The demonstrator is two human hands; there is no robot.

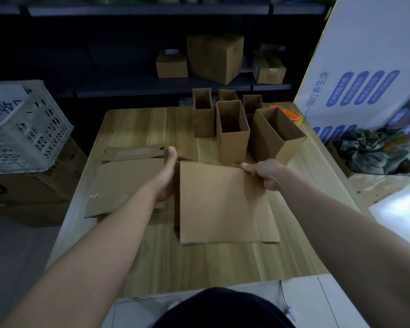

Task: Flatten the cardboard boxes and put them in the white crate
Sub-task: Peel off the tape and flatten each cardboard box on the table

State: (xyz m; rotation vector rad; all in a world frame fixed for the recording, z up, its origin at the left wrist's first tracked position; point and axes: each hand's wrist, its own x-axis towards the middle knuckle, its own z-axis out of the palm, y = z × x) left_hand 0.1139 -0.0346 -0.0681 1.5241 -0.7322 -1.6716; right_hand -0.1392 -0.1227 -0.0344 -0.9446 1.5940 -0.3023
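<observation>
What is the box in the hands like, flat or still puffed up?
Flat. The held box shows as one thin sheet with no opening, held by the left hand and right hand.

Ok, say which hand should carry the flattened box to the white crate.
Probably left: the left hand grips the flattened box at its edge nearest the white crate; the right hand pinches the opposite corner.

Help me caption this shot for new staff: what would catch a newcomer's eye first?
The left hand and right hand hold a flattened box over the middle of the wooden table. Behind it, open upright boxes cluster at the table's far side. The white crate sits off the table to the left.
</observation>
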